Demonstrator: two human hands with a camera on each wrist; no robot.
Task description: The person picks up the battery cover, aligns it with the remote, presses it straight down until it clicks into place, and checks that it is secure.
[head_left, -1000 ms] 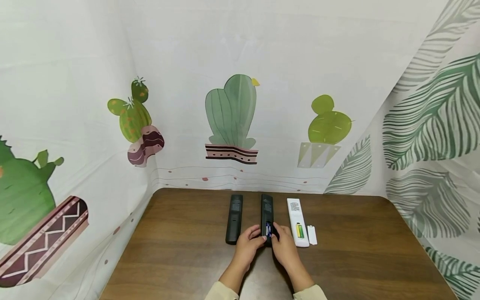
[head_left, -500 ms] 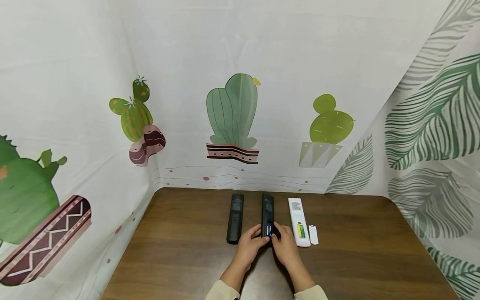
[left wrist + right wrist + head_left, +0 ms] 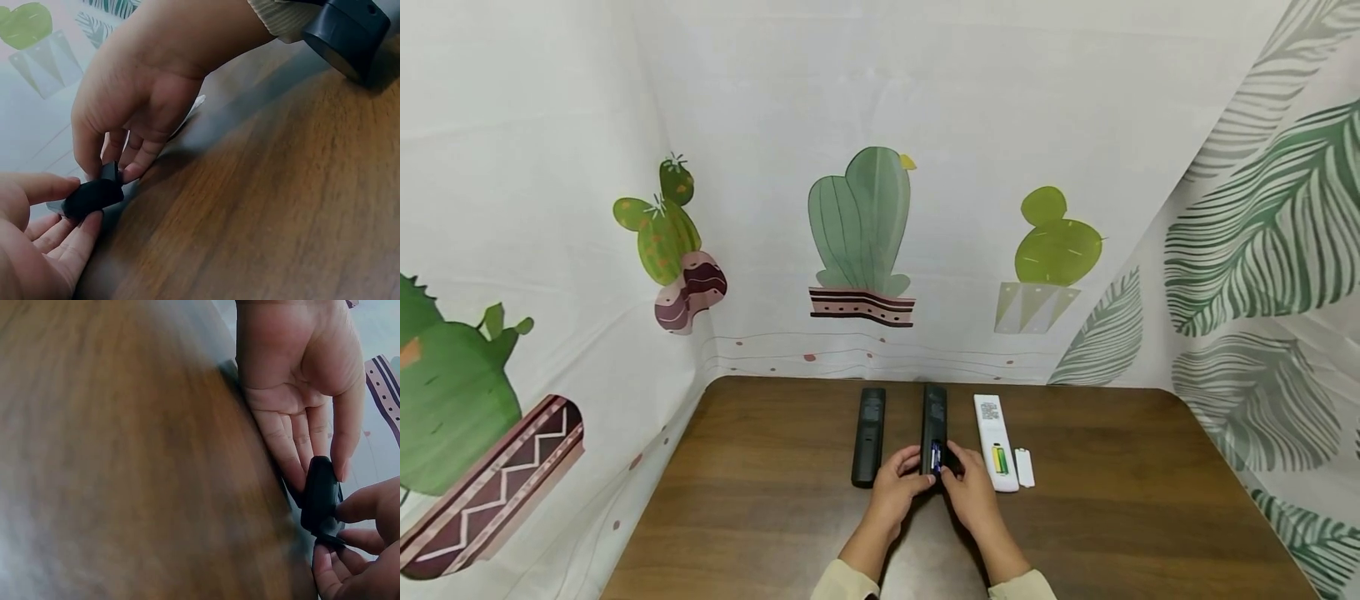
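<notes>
A black remote control [image 3: 934, 417] is back side up in the middle of the row, with blue batteries [image 3: 936, 457] in its uncovered compartment. My left hand [image 3: 891, 490] grips its near end from the left, thumb on top and fingers beneath, as the left wrist view shows. On the other side my right hand [image 3: 972, 496] pinches a small thin black piece, apparently the battery cover [image 3: 331, 539], beside the remote. The right thumb touches the remote by the batteries. Fingers partly hide the cover and the remote's near end.
Left of the hands lies another black remote [image 3: 868, 437], its back closed. To the right, a white remote [image 3: 992, 425] shows green and yellow batteries [image 3: 1000, 460], with its white cover [image 3: 1025, 467] alongside. All lie on the brown wooden table [image 3: 760, 500] before a cactus-print cloth [image 3: 955, 208].
Both hands keep nearly the same hold. The right thumb has shifted slightly near the batteries, and the far end of the middle remote appears slightly higher in the head view.
</notes>
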